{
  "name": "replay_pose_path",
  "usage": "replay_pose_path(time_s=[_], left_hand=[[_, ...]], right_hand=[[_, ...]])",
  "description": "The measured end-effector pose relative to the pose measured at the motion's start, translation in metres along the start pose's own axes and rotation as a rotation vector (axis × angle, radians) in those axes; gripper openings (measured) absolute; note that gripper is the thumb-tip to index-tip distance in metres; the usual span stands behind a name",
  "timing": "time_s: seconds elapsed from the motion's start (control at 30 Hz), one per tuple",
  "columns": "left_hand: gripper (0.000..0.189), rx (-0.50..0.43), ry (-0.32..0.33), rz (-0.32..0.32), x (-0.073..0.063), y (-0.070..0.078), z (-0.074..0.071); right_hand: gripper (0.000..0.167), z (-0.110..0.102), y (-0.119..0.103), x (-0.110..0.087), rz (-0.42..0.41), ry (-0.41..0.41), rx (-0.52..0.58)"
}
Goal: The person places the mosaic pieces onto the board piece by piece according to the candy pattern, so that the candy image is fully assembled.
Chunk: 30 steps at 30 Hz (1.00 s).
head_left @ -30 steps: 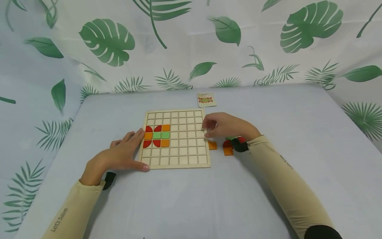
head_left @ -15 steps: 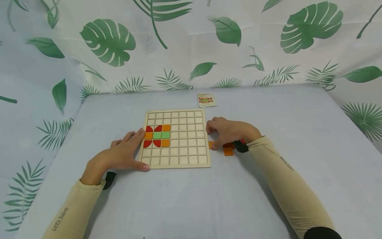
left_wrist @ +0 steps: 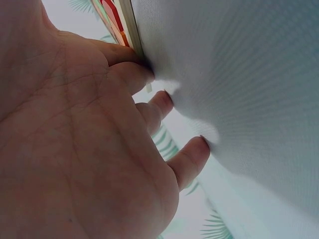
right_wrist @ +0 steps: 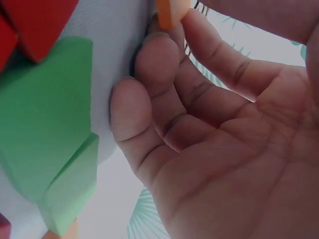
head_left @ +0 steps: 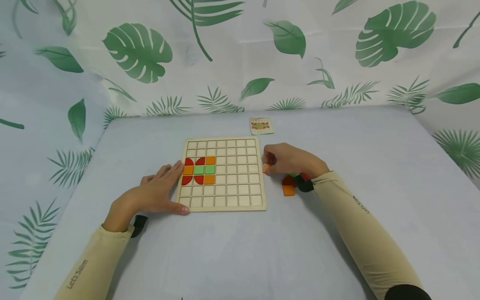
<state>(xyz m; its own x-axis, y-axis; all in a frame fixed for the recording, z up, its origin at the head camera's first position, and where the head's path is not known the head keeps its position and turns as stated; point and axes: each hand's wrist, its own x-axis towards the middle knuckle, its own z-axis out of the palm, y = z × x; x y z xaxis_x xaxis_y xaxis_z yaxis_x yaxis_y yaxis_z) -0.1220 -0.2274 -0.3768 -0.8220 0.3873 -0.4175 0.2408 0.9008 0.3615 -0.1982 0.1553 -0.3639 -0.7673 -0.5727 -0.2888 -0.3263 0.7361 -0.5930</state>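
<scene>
A wooden grid board [head_left: 221, 196] lies flat on the table, with red quarter-round, orange square and green square tiles in its left columns. My left hand [head_left: 155, 195] rests along the board's left edge, fingers spread and thumb at the near corner; in the left wrist view its fingertips [left_wrist: 192, 154] touch the cloth. Beside the board's right edge, my right hand [head_left: 286, 159] pinches an orange square tile [head_left: 266, 167] between thumb and fingers. That orange tile also shows at the top of the right wrist view, the other fingers curled below it.
Loose tiles lie under and beside my right wrist: an orange tile [head_left: 288, 191], red ones [head_left: 287, 181] and green ones [right_wrist: 50, 109]. Behind the board lies a small pattern card [head_left: 261, 125]. A leaf-print cloth [head_left: 225, 50] hangs at the back.
My right hand moved down to the orange tile beside the board, took hold of it and lifted it slightly away from its spot. The left hand has stayed in place.
</scene>
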Motion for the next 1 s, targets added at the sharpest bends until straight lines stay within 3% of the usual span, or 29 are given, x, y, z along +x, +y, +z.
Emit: replay_pose_path(time_s=[0.37,0.7,1.0], left_hand=[[0.136,0.000,-0.002,-0.009,0.000,0.002,-0.001],[0.136,0.006,0.004,-0.016,0.000,0.000,0.001],[0.135,0.003,-0.003,-0.013,0.001,-0.001,0.000]], right_hand=[[0.007,-0.007,0.010,0.000,-0.051,0.034,0.050],[0.012,0.005,-0.001,0.012,-0.135,0.135,0.265],[0.009,0.019,-0.022,0.023,-0.083,0.179,0.422]])
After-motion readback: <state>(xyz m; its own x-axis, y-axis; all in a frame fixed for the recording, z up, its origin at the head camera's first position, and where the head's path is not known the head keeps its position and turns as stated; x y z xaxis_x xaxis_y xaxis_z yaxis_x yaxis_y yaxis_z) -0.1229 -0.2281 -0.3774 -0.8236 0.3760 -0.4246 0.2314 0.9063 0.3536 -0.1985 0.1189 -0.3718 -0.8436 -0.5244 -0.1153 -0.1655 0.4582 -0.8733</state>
